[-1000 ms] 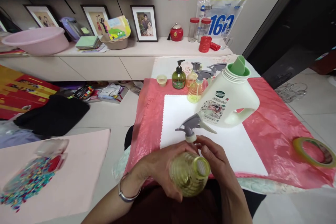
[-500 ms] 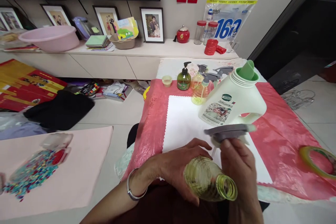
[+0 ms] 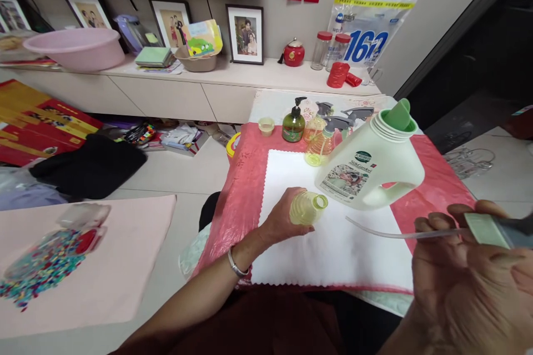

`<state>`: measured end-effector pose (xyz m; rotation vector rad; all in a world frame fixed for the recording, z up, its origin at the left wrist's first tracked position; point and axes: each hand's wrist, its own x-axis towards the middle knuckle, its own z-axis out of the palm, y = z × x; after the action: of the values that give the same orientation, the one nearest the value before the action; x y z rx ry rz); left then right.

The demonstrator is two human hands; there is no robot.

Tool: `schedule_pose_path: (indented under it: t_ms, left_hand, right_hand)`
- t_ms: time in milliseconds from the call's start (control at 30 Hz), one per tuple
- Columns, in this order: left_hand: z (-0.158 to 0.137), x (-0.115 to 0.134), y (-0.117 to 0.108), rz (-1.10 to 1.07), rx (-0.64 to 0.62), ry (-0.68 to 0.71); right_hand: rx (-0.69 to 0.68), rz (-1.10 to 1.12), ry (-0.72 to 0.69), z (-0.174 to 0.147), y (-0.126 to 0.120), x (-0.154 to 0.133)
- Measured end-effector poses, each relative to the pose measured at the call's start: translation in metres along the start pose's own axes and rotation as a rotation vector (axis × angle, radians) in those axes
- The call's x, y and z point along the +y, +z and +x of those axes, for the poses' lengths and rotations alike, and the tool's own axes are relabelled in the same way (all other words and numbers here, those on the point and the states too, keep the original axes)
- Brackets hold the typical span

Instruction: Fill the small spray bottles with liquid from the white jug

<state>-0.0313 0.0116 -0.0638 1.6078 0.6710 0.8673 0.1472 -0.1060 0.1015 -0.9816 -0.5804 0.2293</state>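
My left hand [image 3: 283,213] is wrapped round a clear yellow-green bottle [image 3: 307,209], tilted with its uncapped mouth toward the right, above the white mat [image 3: 333,255]. At the right edge my right hand [image 3: 462,277] grips a spray trigger head [image 3: 495,230] with a pale green collar; its grey part is partly cut off by the frame. The thin dip tube [image 3: 383,233] points left toward the bottle, apart from it. Beyond the hands stands a large pale green jug [image 3: 370,161] with a green cup in its neck. Spray bottles [image 3: 320,147] stand left of it.
A dark green pump bottle [image 3: 293,125] and a small bowl [image 3: 266,126] sit at the back of the red-covered table [image 3: 233,199]. Glass jars with red lids [image 3: 320,50] stand on the cabinet. At left, small coloured pieces [image 3: 50,266] lie on a pink surface.
My right hand has moved right and nearer the camera with the spray trigger head, whose tube now shows in full. My left hand has moved the bottle up and away, over the mat.
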Motion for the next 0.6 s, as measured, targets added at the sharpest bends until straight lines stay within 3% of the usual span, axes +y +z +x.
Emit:
schedule_pose_path:
  t_ms: [300,467,600]
  left_hand:
    - [-0.004,-0.009,0.002,0.033,0.012,0.029]
    - [-0.004,-0.013,0.002,0.031,0.015,0.041]
    - [-0.003,-0.014,0.003,0.043,0.022,0.048]
  right_hand:
    - [-0.255,0.027,-0.068,-0.002,0.032,0.008]
    - [-0.340,0.031,-0.029,-0.001,0.049,0.022]
    - [-0.441,0.059,0.024,-0.001,0.049,0.041]
